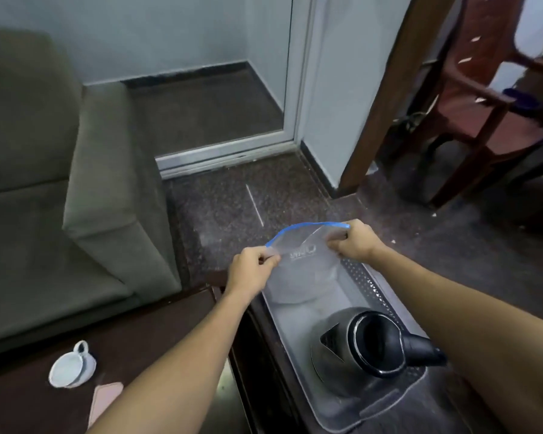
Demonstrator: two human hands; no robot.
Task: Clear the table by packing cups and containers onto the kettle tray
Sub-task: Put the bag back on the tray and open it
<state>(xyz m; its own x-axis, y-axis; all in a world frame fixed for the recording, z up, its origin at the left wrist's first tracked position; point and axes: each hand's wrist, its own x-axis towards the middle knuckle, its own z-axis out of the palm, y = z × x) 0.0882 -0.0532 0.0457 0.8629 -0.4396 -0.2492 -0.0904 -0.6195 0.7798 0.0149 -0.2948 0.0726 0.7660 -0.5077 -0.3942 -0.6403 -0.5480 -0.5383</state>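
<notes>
The left hand (251,270) and right hand (356,241) each hold a pinching grip on a top corner of a clear zip bag (304,270). Its blue seal runs side to side, and its body hangs over the far end of the tray (367,277), beyond the kettle (342,355). A white cup (68,368) sits on the counter (138,339).

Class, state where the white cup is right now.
In the head view's lower left, the white cup rests on its saucer on the brown table, in front of the green sofa.
</notes>
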